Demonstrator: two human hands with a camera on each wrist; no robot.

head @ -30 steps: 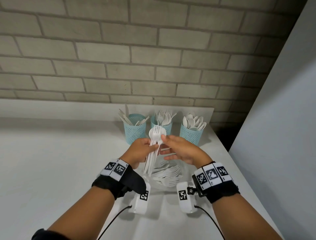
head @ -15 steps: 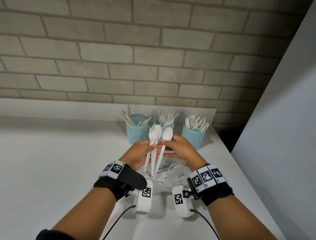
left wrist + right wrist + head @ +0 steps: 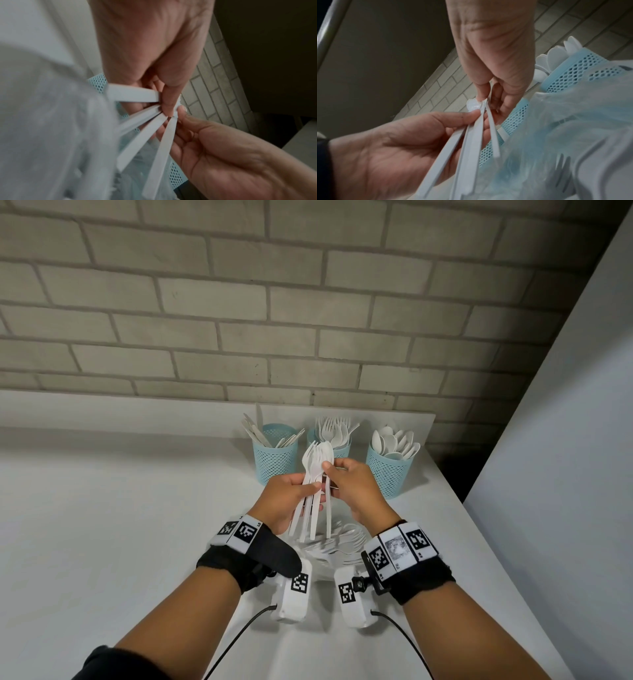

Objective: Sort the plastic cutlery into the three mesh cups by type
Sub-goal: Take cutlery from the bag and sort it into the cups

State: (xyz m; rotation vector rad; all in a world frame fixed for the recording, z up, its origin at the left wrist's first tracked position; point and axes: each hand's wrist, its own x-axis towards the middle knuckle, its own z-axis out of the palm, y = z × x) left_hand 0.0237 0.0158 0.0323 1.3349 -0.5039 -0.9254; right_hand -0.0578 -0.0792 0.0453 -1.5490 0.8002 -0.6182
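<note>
White plastic forks (image 3: pixel 317 474) stand fanned in the left hand (image 3: pixel 287 501), gripped at the handles; the right hand (image 3: pixel 352 491) pinches them too, before the three mesh cups (image 3: pixel 275 460).

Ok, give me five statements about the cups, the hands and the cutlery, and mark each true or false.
1. Three mesh cups stand by the wall. True: the knife cup, the fork cup and the spoon cup.
2. The right-hand cup holds forks. False: it holds spoons; the forks are in the middle one.
3. The left hand grips a bunch of cutlery. True.
4. The right hand rests flat on the table. False: it is raised, its fingers at the bunch.
5. No unsorted cutlery is left. False: a pile lies on the table below the hands.
</note>
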